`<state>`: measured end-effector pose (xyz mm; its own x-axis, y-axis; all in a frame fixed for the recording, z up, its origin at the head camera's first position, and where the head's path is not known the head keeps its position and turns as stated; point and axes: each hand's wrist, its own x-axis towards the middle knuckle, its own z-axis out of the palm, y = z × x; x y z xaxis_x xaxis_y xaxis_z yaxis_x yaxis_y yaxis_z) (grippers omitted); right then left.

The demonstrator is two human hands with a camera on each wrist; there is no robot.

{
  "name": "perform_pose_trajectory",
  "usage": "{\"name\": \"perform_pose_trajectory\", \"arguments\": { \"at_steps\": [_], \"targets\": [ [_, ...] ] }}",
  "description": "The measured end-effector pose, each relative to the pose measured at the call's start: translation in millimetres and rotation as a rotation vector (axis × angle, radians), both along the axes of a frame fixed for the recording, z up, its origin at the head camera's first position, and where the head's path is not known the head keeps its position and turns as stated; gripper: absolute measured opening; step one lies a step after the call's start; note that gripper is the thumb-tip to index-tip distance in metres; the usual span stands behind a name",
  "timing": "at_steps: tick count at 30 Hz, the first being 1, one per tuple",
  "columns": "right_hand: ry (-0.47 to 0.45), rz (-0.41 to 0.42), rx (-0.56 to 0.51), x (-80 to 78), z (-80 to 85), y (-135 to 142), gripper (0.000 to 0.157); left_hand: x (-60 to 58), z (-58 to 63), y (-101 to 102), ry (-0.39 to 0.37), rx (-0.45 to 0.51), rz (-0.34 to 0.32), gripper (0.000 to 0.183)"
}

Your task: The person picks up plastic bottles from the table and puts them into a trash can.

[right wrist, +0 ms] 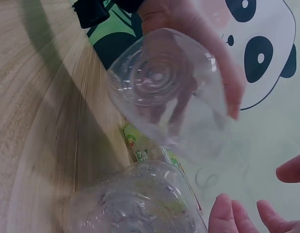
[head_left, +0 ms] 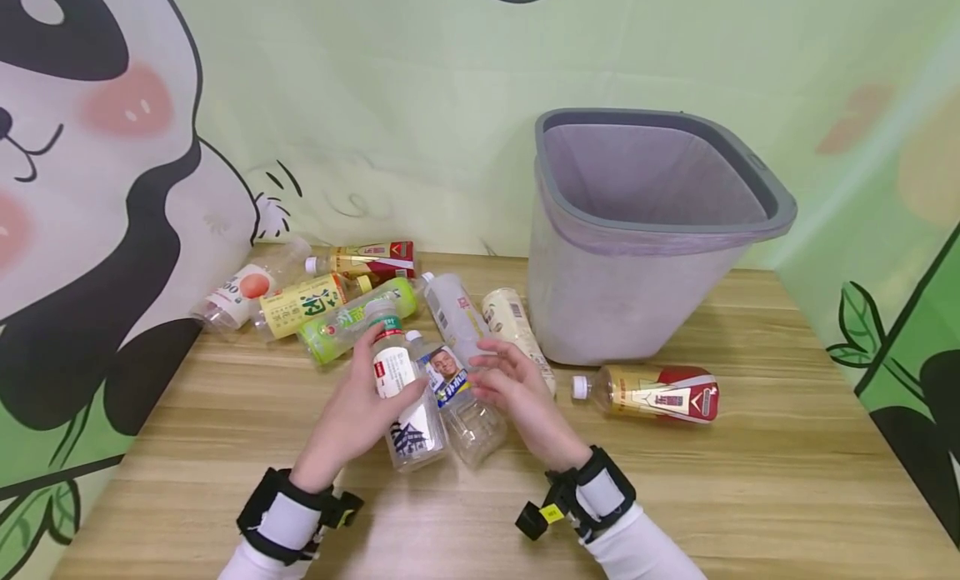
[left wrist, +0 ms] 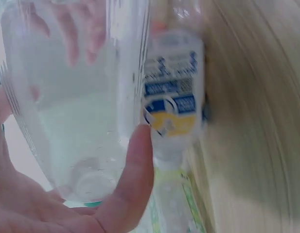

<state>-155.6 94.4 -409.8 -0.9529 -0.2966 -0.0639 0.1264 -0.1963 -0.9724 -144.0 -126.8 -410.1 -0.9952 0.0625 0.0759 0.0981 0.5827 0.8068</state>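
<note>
My left hand grips a clear plastic bottle with a white and red label, fingers and thumb on its sides. In the right wrist view its base is raised off the table. Just right of it lies another clear bottle with a portrait on its blue label. Above that bottle's right side hovers my right hand, fingers loosely bent and holding nothing. In the right wrist view its fingertips are apart from both bottles.
A grey bin stands at the back right. In front lies a red-gold bottle. Behind my hands lie a whitish bottle, a beige bottle, a green bottle, a yellow-labelled bottle, a peach-labelled bottle and another red-gold bottle.
</note>
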Motion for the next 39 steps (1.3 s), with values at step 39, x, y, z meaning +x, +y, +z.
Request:
{"name": "perform_pose_trajectory", "arguments": {
  "at_steps": [39],
  "targets": [
    [-0.02,0.275,-0.054,14.6,10.9,18,0.068,12.4,24.4,47,0.103,0.477,-0.22,0.064]
  ]
}}
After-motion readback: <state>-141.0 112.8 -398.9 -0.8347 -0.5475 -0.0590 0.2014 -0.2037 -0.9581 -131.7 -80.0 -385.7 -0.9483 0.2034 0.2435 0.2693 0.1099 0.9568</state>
